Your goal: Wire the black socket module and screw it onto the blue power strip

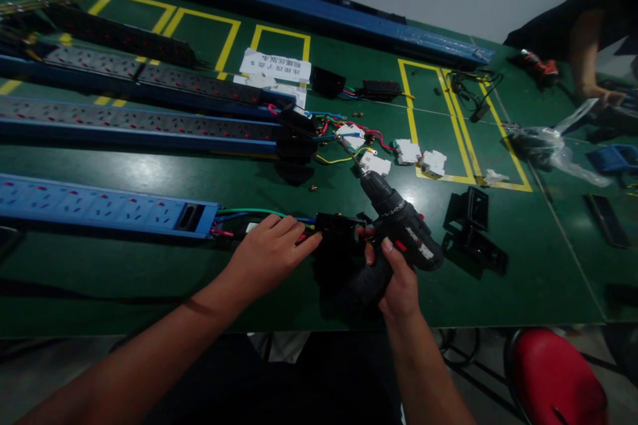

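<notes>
My right hand (401, 285) is wrapped round the grip of a black cordless drill (406, 226), its bit pointing up and away towards the white circuit breakers. Low on the bench, my left hand (274, 249) is closed, with its thumb against a small black plastic box (336, 229); the undersides of its fingers are hidden. Green, blue and red wires (249, 212) run behind this hand from the end of a blue power strip (100, 202) to the box. Past the drill's tip lie several white circuit breakers (409, 151), some wired to the strips behind.
More long power strips (149, 126) lie across the left side of the green bench (279, 299). Black plastic brackets (476, 212) lie right of the drill. Farther right are a clear plastic bag (548, 149), a red-and-black tool (538, 66) and another person's arm (583, 53). A red stool (558, 378) stands below.
</notes>
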`<move>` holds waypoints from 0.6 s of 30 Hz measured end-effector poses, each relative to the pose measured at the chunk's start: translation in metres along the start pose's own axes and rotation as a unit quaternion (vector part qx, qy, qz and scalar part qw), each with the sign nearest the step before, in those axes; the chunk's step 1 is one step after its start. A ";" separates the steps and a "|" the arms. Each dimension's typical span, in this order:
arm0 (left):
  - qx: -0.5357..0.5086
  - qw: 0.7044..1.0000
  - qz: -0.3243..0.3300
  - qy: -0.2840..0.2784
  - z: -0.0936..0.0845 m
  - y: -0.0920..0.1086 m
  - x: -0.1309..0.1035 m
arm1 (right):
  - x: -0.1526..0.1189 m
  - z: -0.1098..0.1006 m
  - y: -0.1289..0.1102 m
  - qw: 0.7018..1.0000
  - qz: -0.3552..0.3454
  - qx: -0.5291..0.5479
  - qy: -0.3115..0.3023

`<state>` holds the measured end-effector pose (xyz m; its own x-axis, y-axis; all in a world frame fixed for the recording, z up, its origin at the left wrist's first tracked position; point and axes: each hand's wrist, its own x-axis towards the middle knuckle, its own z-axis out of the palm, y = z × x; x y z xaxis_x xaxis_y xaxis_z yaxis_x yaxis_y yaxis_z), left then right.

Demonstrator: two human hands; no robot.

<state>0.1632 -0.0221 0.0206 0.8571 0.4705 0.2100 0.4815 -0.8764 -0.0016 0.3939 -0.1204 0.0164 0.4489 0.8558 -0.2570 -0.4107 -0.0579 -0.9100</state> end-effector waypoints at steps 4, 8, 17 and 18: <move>-0.007 1.000 -0.006 0.027 0.002 0.001 -0.001 | -0.003 -0.010 -0.012 0.999 -0.007 -0.044 -0.030; -0.007 0.999 0.002 0.049 0.002 0.001 -0.002 | -0.010 -0.036 -0.039 0.993 -0.023 -0.100 -0.054; -0.034 0.997 0.013 0.070 0.002 -0.001 -0.006 | -0.031 -0.110 -0.145 0.918 0.049 -0.378 -0.111; -0.032 0.997 0.014 0.066 0.002 -0.001 -0.006 | -0.031 -0.108 -0.155 0.897 0.042 -0.425 -0.115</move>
<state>0.1581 -0.0241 0.0177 0.8360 0.4319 0.3385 0.4413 -0.8958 0.0531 0.5296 -0.1938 0.1305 0.2299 0.9076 -0.3513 0.3621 -0.4148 -0.8347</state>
